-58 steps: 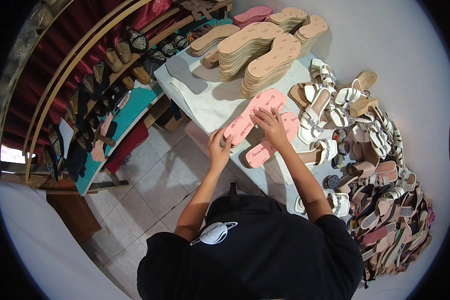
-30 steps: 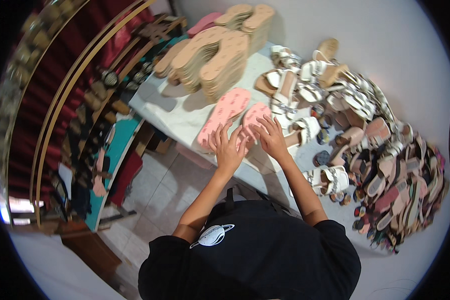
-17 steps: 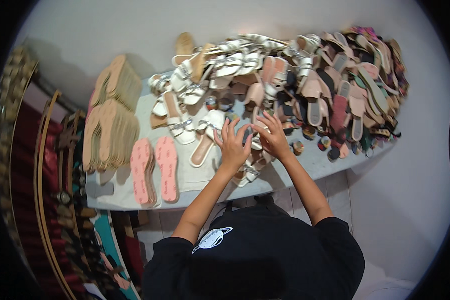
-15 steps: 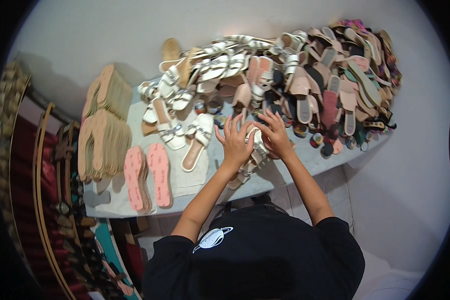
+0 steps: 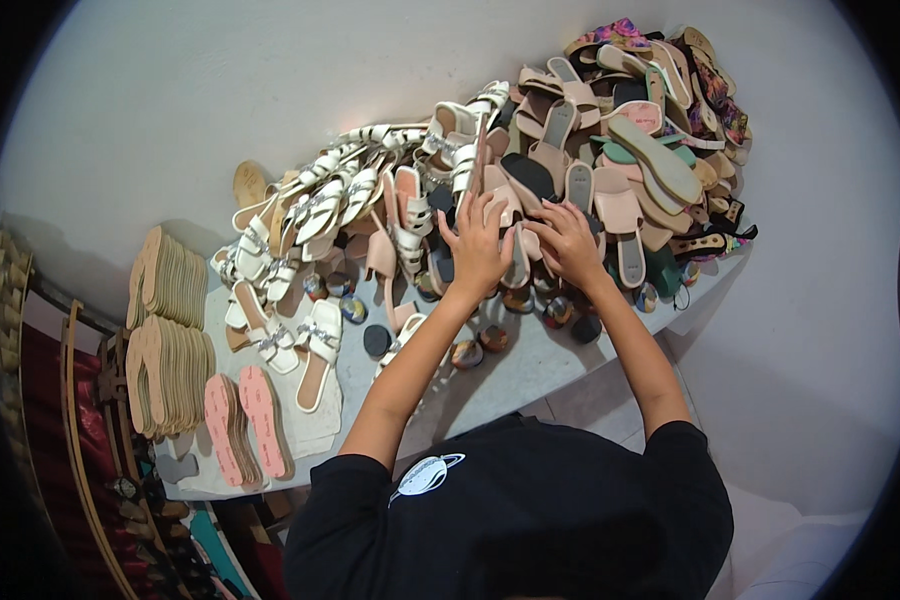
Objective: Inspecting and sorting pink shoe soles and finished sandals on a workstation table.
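Observation:
My left hand (image 5: 480, 252) is over the middle of a heap of sandals, its fingers spread and stretched forward. Close beside it, my right hand (image 5: 572, 248) also has its fingers apart. Between the two lies a pink slide sandal with a grey insole (image 5: 517, 262), partly covered by the fingers; whether either hand touches it I cannot tell. Another pink slide (image 5: 625, 225) rests just right of my right hand. White strappy sandals (image 5: 320, 205) pile up to the left. A white sandal (image 5: 400, 350) near the front is partly behind my left forearm.
Stacks of beige insoles (image 5: 170, 375) and pink printed insoles (image 5: 262, 420) stand on the table's left. Round patterned pieces (image 5: 467, 353) lie along the front of the heap. A light wall (image 5: 270, 80) is behind, and a rack (image 5: 80, 430) stands at far left.
My hands have moved away from the white sandal near the table's front edge and over the pink slides. The view has turned rightward, so the table appears further left.

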The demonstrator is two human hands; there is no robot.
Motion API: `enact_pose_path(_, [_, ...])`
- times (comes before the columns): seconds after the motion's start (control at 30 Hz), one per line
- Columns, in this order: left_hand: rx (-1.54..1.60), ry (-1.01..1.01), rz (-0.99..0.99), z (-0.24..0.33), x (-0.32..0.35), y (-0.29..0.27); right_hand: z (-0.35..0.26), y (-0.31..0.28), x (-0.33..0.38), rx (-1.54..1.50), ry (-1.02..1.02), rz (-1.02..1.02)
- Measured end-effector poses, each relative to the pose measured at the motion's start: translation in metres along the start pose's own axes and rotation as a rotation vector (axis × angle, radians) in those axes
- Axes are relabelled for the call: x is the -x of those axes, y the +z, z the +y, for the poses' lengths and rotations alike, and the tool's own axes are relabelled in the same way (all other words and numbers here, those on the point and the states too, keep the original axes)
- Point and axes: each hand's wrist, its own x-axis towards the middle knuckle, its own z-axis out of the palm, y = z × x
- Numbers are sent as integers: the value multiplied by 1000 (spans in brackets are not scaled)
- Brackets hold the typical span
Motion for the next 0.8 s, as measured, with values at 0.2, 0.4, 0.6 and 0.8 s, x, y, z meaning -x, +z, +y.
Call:
enact_pose_path(0.2, [-114,29,12,-15,-57,57,77,8,-34,103,-41,-31])
enact_pose_path(0.4, [-377,149,-74,-40,-117,104,138,45,-89,166,-83,-39])
enact_pose_path(0.6, [-828,357,-295,-57,-145,138,191,107,-157,315,-146,-89])
enact_pose_path(0.8, [-861,330,-323,-96,-157,162,206,151,-207,545,119,-645])
